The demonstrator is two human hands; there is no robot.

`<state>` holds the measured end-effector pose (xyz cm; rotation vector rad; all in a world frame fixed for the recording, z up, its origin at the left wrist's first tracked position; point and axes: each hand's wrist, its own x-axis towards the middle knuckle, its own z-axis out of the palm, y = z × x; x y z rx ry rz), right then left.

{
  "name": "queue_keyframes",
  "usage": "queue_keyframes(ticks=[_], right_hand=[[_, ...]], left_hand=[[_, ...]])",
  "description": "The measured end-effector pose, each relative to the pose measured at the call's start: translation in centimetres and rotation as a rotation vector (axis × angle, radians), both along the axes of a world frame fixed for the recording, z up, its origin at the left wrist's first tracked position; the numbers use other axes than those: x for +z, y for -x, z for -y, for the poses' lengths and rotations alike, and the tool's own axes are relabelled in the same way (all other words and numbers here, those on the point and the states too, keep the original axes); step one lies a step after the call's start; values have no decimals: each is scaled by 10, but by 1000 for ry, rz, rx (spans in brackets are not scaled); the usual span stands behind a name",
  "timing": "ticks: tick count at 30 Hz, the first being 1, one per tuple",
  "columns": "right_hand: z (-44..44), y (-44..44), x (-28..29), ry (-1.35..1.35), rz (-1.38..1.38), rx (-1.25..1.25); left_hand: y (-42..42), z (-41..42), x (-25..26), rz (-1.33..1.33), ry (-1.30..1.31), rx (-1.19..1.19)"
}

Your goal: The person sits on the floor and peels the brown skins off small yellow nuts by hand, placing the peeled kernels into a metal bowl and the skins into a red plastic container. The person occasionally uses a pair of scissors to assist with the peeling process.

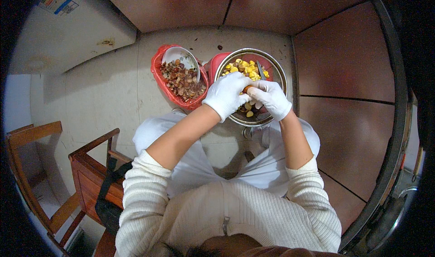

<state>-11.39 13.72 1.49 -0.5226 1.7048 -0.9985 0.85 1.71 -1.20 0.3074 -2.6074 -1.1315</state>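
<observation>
Both hands wear white gloves and meet above a metal-rimmed basin. Pinched between the fingertips of my left hand and my right hand is a small brown nut, probably a chestnut. Peeled yellow chestnuts lie toward the basin's far side, and a pointed metal blade rests among them, its lower part hidden by my right hand. Paler and darker pieces show below my hands on the near side. My gloves cover the middle of the basin.
Left of the basin, a red plastic bag holds brown shells and a tilted white bowl. A red object sits partly under the basin. Brown cabinet panels stand ahead and right; wooden chairs stand left.
</observation>
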Motion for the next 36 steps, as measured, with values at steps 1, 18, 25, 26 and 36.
queue_keyframes(ticks=[1, 18, 25, 26, 36], right_hand=[[-1, 0, -2, 31, -23, -16], [-12, 7, 5, 192, -34, -53], [-11, 6, 4, 226, 12, -115], [-11, 7, 6, 213, 25, -105], [-8, 1, 12, 244, -36, -93]], left_hand=[[0, -1, 1, 14, 14, -2], [2, -1, 7, -132, -277, 45], [3, 0, 4, -102, -421, 50], [3, 0, 4, -102, -464, 47], [2, -3, -4, -135, -546, 95]])
